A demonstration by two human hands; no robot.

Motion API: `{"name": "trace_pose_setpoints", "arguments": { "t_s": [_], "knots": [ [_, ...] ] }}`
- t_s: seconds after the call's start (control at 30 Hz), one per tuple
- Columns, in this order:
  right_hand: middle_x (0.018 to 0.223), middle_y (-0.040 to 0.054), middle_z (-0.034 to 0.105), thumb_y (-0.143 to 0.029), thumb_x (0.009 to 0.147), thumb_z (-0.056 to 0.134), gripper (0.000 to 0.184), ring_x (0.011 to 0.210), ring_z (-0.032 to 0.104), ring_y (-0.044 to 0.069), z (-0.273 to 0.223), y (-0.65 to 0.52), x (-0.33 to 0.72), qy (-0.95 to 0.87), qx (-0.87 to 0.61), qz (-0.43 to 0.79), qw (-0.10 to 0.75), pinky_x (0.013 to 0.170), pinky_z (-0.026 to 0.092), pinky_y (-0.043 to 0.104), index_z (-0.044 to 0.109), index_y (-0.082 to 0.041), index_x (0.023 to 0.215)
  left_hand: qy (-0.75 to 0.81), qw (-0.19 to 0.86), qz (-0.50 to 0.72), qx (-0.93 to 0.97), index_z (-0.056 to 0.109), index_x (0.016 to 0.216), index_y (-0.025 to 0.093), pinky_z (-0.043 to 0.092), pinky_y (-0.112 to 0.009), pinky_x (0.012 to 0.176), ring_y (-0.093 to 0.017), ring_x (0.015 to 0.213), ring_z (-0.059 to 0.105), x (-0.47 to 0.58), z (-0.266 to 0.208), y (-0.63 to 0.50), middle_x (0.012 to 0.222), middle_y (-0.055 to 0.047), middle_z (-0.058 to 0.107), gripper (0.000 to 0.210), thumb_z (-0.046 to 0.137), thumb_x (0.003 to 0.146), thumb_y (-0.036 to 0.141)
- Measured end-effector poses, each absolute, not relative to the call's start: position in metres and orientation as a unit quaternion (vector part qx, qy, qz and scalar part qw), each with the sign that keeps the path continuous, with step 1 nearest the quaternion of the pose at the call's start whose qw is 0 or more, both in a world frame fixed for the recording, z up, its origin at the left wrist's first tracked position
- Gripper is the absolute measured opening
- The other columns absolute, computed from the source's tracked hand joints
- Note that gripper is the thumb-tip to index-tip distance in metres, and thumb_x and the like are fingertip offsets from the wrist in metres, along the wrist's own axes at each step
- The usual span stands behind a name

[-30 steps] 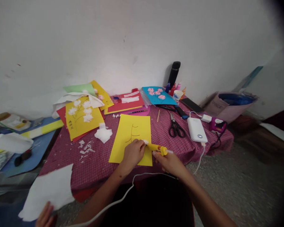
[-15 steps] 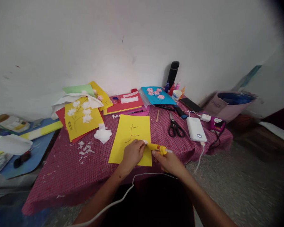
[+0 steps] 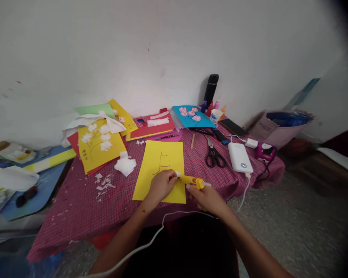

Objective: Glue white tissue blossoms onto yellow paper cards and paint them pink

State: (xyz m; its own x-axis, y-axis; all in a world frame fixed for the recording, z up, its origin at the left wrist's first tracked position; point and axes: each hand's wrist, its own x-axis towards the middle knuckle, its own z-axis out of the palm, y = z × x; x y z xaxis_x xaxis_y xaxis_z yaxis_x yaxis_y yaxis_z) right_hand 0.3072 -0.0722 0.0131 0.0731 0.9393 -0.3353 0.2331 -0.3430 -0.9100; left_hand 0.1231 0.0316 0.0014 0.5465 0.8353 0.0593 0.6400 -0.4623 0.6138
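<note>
On the checked tablecloth [image 3: 75, 200] lies a yellow sheet of paper [image 3: 142, 181] with a thin branch drawn on it. Over its lower part, my left hand [image 3: 163, 184] pinches a small white piece of paper [image 3: 178, 174] between thumb and fingertips. My right hand [image 3: 204, 196] is wrapped round a yellow hot glue gun [image 3: 188, 179], with a whitish glue stick poking out of its back end. The nozzle points left and meets, or nearly meets, the white piece; contact is too small to tell. A white cable runs across my lap towards the right hand.
Scissors [image 3: 214, 156], a wooden stick [image 3: 193, 141] and a white power bank [image 3: 240, 157] lie to the right. White paper pieces [image 3: 125, 166] and scraps are on the left. Finished-looking flower sheets [image 3: 88, 154], a paper cup [image 3: 216, 116] and a black bottle [image 3: 211, 89] stand or lie farther back.
Both hands keep nearly the same pose at the glue gun's nozzle. The left hand has shifted very slightly, and the whole view has moved a little.
</note>
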Motion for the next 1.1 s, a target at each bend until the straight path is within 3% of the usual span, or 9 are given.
{"name": "trace_pose_setpoints", "arguments": {
  "t_s": [0.63,1.1],
  "knots": [
    [0.051,-0.0043,0.051,-0.047,0.090,0.057,0.030,0.040,0.047,0.012,0.0072,-0.0719,0.3074,-0.456,-0.662,0.485,0.345,0.039,0.035,0.023,0.054,-0.022,0.073,0.463,0.260,0.152,0.834,0.063,0.083,0.022,0.032,-0.028,0.066,-0.014,0.073,0.058,0.1259,0.0028,0.0317,0.078,0.002,0.066,0.018,0.055,0.094,0.032],
    [0.064,0.0013,0.064,-0.052,0.091,0.055,0.036,0.043,0.054,0.013,0.0127,-0.0759,0.3149,-0.491,-0.644,0.479,0.338,0.039,0.040,0.023,0.065,-0.019,0.080,0.468,0.267,0.144,0.830,0.066,0.086,0.023,0.035,-0.028,0.067,-0.015,0.076,0.062,0.1270,0.0049,0.0328,0.082,0.001,0.070,0.019,0.056,0.094,0.036]
  ]
}}
